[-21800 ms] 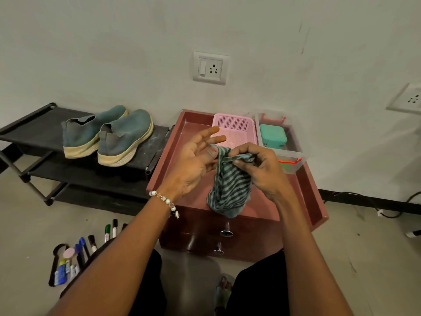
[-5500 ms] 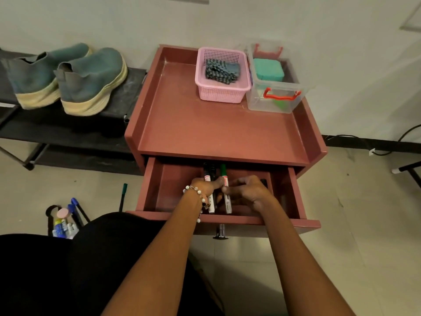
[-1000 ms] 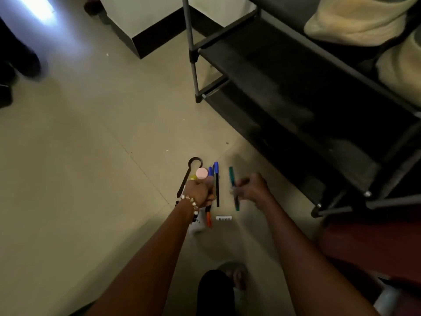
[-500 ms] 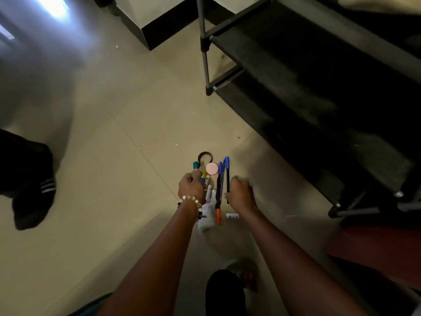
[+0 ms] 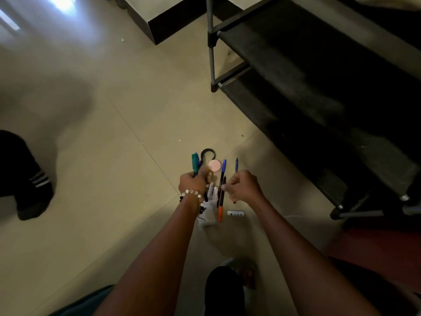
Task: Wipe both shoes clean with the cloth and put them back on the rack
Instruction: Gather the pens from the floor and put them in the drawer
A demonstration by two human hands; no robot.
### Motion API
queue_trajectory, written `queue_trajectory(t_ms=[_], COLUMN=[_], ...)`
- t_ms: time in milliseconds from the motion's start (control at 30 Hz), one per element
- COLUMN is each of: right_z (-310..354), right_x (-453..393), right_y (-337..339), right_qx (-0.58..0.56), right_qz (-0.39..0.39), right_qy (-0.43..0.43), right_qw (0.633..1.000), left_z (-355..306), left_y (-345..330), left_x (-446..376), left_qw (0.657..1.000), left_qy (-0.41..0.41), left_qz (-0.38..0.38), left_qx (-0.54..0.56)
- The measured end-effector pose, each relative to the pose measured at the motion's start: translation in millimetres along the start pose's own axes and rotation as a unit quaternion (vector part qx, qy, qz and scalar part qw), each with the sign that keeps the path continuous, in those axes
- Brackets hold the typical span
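Green marker (image 5: pixel 195 164) gripped in the left hand (image 5: pixel 192 184); right hand (image 5: pixel 243 187) pinches a pen (image 5: pixel 222 192); shoes and cloth out of view, wiping unjudgeable.

Open floor (image 5: pixel 102 137) spreads from nine to twelve o'clock; the black rack (image 5: pixel 319 92) walls off one to four; scattered pens (image 5: pixel 222 190) crowd centre.

Smooth tiled floor (image 5: pixel 114 156), matt rack (image 5: pixel 319 76)

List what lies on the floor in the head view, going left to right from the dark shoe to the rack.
Dark shoe with white stripes → green marker in the left hand → pink round lid → blue pen by the right hand → black shoe rack.
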State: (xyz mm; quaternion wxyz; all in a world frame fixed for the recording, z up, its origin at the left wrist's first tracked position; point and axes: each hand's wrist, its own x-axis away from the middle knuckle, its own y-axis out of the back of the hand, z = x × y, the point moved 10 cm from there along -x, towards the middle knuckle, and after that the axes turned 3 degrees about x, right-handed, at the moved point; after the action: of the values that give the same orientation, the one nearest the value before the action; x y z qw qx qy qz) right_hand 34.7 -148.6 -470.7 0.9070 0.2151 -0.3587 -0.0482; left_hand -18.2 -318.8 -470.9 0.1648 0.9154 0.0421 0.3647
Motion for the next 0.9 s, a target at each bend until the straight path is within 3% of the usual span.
queue_trajectory(t_ms=[67,100,200,267,333,400,433,500,567,633,700,767,900], right_z=[-5.9,-8.3,-15.1,-23.2,-31.6,-14.4,1.4,24.6,26.9,14.4,-3.0,-7.1,-9.7], right_x=[0.2,0.2,-3.0,-5.3,-6.6,-3.0,3.5,15.5,14.7,6.4,0.4,2.5,-1.3], right_y=[12.2,11.0,9.2,18.8,20.1,1.4,-7.8,-19.5,-22.6,-19.3,-13.4,-17.4,-24.8], right_qx=[0.191,0.227,0.260,0.212,0.043,-0.171,-0.221,-0.232,-0.219,-0.166,0.025,0.166,0.206], right_qz=[-0.121,-0.149,-0.181,-0.188,-0.141,0.004,0.085,0.190,0.201,0.131,0.030,-0.038,-0.050], right_qy=[-0.009,-0.007,-0.008,-0.045,-0.079,-0.050,-0.020,0.029,0.031,0.013,0.000,0.007,-0.015], right_qw=[0.974,0.962,0.949,0.958,0.986,0.984,0.971,0.954,0.954,0.977,0.999,0.985,0.977], left_z=[4.4,6.7,8.6,8.1,6.1,5.3,4.8,2.6,1.3,4.3,7.4,9.3,8.3], left_y=[3.7,2.8,-10.7,-16.5,-19.9,-24.5,-26.5,-25.9,-19.1,-11.2,-6.3,-4.0,-6.6], left_x=[-1.4,-1.6,7.5,9.8,9.8,9.7,9.5,8.9,5.5,1.6,2.0,2.0,2.6], left_qw=[1.000,1.000,0.994,0.992,0.994,0.994,0.994,0.994,0.996,0.998,0.998,0.998,0.997], left_qy=[0.011,0.016,0.037,0.037,0.021,0.003,-0.002,-0.008,-0.014,-0.007,0.009,0.017,0.020], left_qz=[-0.004,0.005,0.067,0.084,0.087,0.098,0.104,0.104,0.083,0.056,0.035,0.020,0.031], left_qx=[0.017,0.025,0.082,0.089,0.066,0.044,0.038,0.033,0.015,0.016,0.043,0.048,0.061])
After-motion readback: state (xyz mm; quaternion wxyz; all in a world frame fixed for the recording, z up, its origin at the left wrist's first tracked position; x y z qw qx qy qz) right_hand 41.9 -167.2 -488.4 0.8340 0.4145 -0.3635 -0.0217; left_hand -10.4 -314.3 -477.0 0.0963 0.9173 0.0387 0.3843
